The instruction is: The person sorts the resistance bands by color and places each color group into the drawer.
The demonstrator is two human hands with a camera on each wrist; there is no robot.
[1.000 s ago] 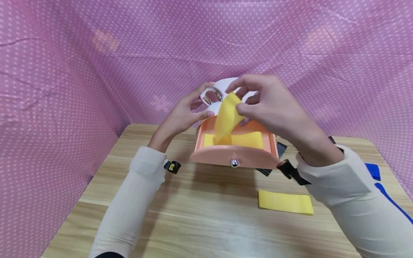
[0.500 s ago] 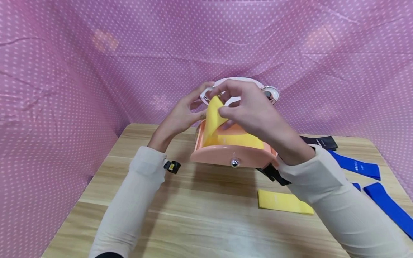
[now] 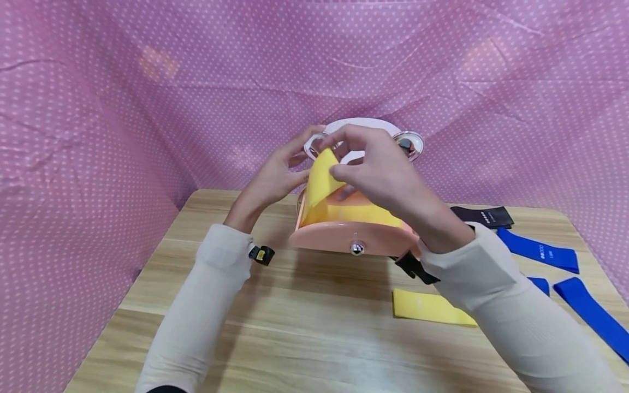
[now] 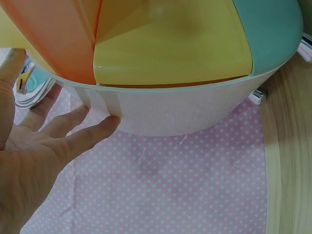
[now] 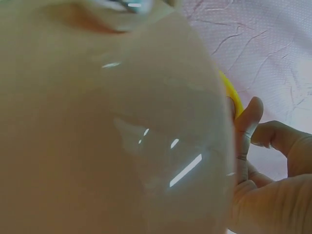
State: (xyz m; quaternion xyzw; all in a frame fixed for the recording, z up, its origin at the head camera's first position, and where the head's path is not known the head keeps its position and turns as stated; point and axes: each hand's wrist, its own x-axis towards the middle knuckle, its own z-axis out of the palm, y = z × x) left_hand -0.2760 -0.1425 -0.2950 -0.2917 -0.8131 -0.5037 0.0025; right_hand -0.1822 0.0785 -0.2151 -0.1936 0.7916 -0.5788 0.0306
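Note:
My right hand (image 3: 378, 166) pinches a yellow resistance band (image 3: 320, 177) by its upper end, above the left part of a pulled-out peach drawer (image 3: 324, 238). The band's lower end reaches down into the drawer. Another stretch of yellow band (image 3: 363, 214) lies flat inside. My left hand (image 3: 275, 174) holds the left side of the drawer unit (image 3: 366, 123); in the left wrist view its fingers (image 4: 97, 131) touch the white rear wall (image 4: 175, 114). The right wrist view shows mostly the glossy drawer front (image 5: 97, 146), with the right hand's fingers and a yellow edge (image 5: 231, 92) beyond it.
A yellow band (image 3: 427, 307) lies on the wooden table (image 3: 314, 338) in front of the unit. To the right are a black band (image 3: 491, 216) and several blue bands (image 3: 540, 251), partly hidden by the right sleeve. Pink dotted cloth (image 3: 314, 65) hangs behind and at both sides.
My right hand has moved left and slightly down with the yellow band, toward the drawer's left side, then nearly stopped. The left hand stays in place.

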